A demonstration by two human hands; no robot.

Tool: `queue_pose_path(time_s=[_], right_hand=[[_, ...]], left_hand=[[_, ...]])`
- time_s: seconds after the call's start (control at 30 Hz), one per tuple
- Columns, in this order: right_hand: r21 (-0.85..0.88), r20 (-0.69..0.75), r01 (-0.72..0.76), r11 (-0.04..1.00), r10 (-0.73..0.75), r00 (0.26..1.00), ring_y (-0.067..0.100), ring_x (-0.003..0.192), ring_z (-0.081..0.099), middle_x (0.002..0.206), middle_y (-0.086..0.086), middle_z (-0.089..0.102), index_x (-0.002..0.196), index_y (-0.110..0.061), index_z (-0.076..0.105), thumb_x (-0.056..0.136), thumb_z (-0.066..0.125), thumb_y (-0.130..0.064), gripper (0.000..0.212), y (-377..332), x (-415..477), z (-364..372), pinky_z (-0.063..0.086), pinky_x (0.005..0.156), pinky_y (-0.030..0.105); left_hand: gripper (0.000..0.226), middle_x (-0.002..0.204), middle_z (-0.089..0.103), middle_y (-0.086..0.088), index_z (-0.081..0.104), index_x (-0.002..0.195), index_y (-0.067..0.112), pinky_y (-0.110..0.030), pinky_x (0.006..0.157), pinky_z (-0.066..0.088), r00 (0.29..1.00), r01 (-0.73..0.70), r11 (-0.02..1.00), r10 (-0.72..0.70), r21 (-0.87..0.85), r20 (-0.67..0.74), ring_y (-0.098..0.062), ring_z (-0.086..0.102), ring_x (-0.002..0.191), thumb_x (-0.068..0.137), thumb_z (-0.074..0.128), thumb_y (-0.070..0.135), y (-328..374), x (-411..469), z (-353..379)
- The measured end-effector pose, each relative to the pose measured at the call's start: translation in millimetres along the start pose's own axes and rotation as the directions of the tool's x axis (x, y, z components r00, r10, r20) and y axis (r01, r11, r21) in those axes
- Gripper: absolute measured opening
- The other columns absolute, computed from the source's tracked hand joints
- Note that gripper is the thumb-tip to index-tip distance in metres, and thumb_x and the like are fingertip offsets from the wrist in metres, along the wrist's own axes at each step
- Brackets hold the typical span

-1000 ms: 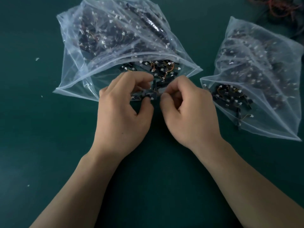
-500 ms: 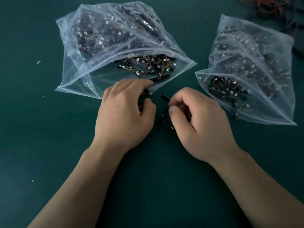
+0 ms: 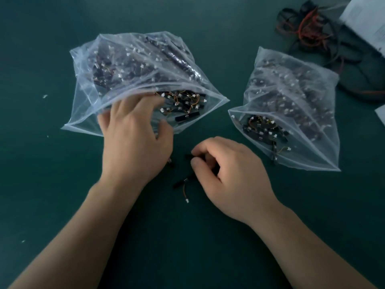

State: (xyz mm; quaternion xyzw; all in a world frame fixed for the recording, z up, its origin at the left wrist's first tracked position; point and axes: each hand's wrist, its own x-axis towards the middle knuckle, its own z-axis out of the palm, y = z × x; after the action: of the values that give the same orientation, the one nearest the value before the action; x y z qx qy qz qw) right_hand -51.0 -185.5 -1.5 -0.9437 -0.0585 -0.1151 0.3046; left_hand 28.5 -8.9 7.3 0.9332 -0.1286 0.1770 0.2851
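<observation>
A dark green worktop fills the view. On its far middle lies the left bag, the bigger of two clear plastic bags, crumpled and stuffed with small black parts that have thin orange wires and white plugs. Its mouth faces the person, and a heap of those parts shows in the opening. The right bag, well apart from the first, holds the same sort of parts, and its mouth also faces the person. Beyond it, at the far right corner, a tangle of black and red cables lies beside a white box.

The left hand reaches into the mouth of the left bag. Its grip is wide, with the fingers spread and nearly straight. The fingertips lie under the upper plastic sheet and hold nothing that can be seen. The right hand hovers low over the worktop between the two bags. Its grip is narrow: curled thumb and forefinger pinch a black part just off the surface.

Just below that hand a loose wired part lies on the worktop. Its short orange wire ends in a white plug.
</observation>
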Motion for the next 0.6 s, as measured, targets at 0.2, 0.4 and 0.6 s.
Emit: queue_pose_path(time_s=[0.2,0.4,0.6], right_hand=[[0.006,-0.002,0.005,1.000,-0.005,1.000,0.005,0.077,0.059,0.080,-0.018,0.061,0.100,-0.034,0.069,0.097,0.056,-0.043,0.016,5.0,3.1,1.2,0.050,0.068,0.026],[-0.002,-0.008,-0.008,1.000,0.008,1.000,0.006,0.076,0.058,0.078,-0.018,0.059,0.096,-0.035,0.067,0.096,0.056,-0.044,0.014,3.6,3.8,1.3,0.047,0.065,0.026],[-0.001,-0.019,-0.014,1.000,0.014,1.000,0.005,0.075,0.059,0.077,-0.017,0.061,0.095,-0.036,0.066,0.096,0.056,-0.045,0.014,3.1,3.8,3.7,0.051,0.062,0.030]], left_hand=[[0.056,0.139,0.055,-0.015,0.051,0.136,0.021,-0.058,0.112,0.043,0.927,0.222,0.944,-0.282,0.246,0.246,-0.043,0.051,0.131,0.092,0.034,0.051,-13.6,85.1,19.0],[0.067,0.149,0.051,-0.017,0.053,0.141,0.017,-0.060,0.118,0.035,0.970,0.145,0.911,-0.207,0.387,0.124,-0.040,0.046,0.137,0.095,0.034,0.062,-9.7,61.5,16.3],[0.086,0.171,0.024,-0.016,0.032,0.161,0.019,-0.065,0.127,0.011,0.968,0.130,0.947,-0.185,0.294,0.170,-0.042,0.016,0.159,0.096,0.032,0.074,-4.3,64.6,17.9]])
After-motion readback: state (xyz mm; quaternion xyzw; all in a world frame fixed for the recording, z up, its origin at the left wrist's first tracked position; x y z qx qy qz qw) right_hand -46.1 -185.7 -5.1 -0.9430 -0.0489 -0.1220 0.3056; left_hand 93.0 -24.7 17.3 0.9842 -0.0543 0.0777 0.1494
